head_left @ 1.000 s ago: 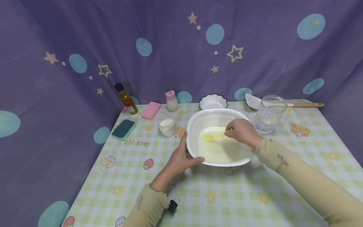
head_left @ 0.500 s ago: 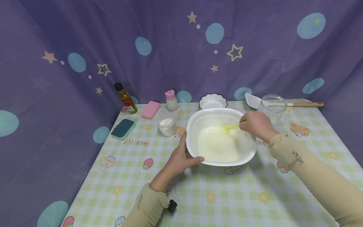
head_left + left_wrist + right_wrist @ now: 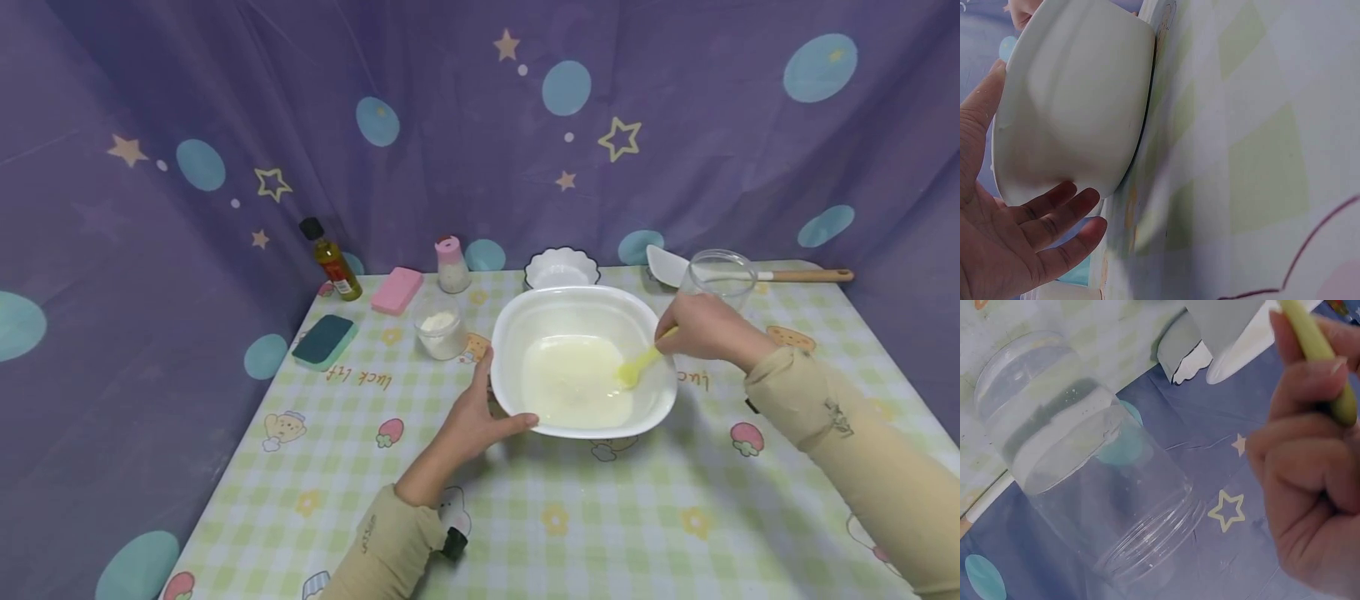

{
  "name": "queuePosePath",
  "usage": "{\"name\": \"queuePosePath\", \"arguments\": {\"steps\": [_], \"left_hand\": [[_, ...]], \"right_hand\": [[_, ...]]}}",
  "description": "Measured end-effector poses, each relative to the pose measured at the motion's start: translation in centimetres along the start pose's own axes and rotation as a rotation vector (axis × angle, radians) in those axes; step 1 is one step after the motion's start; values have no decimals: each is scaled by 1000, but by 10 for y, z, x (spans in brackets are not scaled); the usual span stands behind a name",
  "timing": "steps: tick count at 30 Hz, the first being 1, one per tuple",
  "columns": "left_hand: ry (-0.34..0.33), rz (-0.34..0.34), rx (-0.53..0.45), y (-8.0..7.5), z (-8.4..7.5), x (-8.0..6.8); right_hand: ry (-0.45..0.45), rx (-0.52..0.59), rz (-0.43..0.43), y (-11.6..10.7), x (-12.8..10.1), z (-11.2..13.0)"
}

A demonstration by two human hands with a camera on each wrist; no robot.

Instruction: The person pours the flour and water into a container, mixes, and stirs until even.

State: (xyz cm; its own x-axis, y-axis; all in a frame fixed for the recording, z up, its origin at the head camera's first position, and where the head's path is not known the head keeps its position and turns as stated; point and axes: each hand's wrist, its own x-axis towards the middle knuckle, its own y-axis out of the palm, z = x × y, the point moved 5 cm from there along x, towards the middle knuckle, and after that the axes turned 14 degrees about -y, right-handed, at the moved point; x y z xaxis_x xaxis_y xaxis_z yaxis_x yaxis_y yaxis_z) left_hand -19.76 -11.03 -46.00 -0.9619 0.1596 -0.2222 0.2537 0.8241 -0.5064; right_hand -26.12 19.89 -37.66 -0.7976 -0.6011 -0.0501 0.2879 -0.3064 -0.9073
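Observation:
A white bowl holding a shallow pool of milky liquid stands mid-table. My left hand grips its left rim, thumb along the front edge and fingers up the side. In the left wrist view those fingers lie against the outer wall of the bowl. My right hand pinches the handle of a yellow spoon, whose tip dips into the liquid at the bowl's right side. The right wrist view shows the right hand curled round the yellow handle.
An empty glass jar stands just behind my right hand, with a wooden-handled white spatula beyond it. A scalloped white dish, pink-lidded shaker, cup of white powder, pink sponge, green sponge and oil bottle line the back left.
My right hand has carried the spoon from the bowl's middle round the back to its right side. The left hand and the bowl have stayed put.

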Motion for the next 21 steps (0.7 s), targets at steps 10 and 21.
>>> {"name": "queuePosePath", "arguments": {"steps": [10, 21], "left_hand": [[0, 1, -6, -1, -1, -1], [7, 4, -2, -1, -2, -1]], "right_hand": [[-113, 106, 130, 22, 3, 11], [-179, 35, 25, 46, 21, 31]]}}
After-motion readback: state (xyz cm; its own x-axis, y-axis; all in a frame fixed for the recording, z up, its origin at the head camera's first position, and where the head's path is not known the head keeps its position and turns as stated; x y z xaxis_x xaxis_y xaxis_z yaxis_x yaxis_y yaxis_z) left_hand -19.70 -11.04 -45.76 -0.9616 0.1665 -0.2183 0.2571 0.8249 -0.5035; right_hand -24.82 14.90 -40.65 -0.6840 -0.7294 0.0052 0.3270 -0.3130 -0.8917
